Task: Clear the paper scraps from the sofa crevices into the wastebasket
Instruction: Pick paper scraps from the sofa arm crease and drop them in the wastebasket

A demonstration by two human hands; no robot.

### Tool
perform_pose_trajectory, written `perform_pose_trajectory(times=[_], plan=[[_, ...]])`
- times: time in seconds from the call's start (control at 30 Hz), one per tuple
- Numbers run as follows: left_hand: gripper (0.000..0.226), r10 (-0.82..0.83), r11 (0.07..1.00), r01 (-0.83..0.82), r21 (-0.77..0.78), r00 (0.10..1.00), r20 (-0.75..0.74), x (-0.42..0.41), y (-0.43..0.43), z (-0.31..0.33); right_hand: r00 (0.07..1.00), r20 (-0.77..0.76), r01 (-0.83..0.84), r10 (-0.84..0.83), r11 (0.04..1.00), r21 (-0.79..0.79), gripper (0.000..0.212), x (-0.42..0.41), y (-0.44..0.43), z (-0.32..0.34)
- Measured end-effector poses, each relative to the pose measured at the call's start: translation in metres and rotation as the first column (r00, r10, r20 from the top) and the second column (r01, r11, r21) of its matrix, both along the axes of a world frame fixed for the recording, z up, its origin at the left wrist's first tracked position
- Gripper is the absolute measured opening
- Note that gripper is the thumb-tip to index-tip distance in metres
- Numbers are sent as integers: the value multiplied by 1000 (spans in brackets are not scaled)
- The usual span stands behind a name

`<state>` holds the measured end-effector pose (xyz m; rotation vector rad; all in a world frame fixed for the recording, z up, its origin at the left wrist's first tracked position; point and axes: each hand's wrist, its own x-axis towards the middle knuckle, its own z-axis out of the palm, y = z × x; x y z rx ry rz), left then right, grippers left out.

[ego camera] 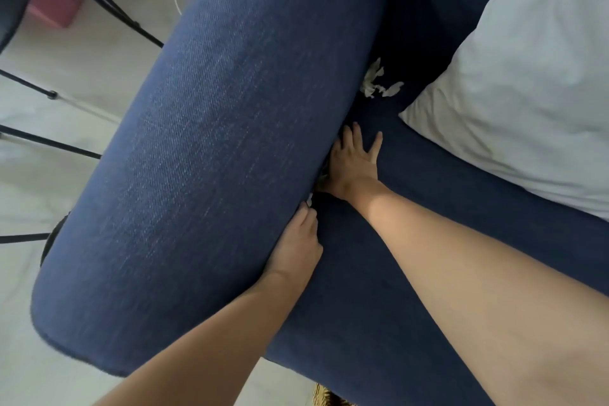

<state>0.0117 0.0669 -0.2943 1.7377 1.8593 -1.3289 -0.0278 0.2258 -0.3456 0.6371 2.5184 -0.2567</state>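
White paper scraps lie bunched in the crevice between the blue sofa armrest and the seat cushion, far from my hands. My right hand lies flat on the seat beside the crevice, fingers spread, holding nothing. My left hand sits lower along the same crevice, fingertips pinched together against the armrest on a small white scrap. Another pale bit shows in the gap by my right wrist. No wastebasket is in view.
A white pillow covers the right part of the seat. Black thin metal legs and a pink box stand on the pale floor left of the armrest. A woven yellowish thing peeks out under the sofa's front edge.
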Motion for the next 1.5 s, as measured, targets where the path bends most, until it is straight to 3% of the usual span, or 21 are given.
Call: perform_pose_trajectory(times=[0.33,0.5,0.67,0.83,0.93,1.2,1.37,1.5], plan=[[13,134,991,-132,-24,989,65,4,8,13,974,-184,-110,128,988,109,38,20,-11,-5],[11,247,963,-260,73,956,157,7,8,23,960,-168,-210,223,973,92,32,27,-5,15],[18,305,916,-353,189,921,242,-1,11,52,968,-161,-184,193,981,68,31,39,8,53],[23,316,843,-406,354,905,284,-23,17,108,938,-265,-195,224,972,130,25,30,25,118],[34,326,757,-441,483,895,306,-51,21,149,917,-316,-186,242,962,199,17,6,29,165],[17,459,398,-609,686,780,426,-151,-50,218,861,-394,-241,321,940,241,18,-60,-26,253],[4,539,215,-683,698,679,499,-188,-181,217,847,-385,-313,367,929,197,16,-97,-133,257],[10,644,95,-776,624,525,556,-190,-303,191,861,-351,-359,367,929,92,21,-116,-238,236]])
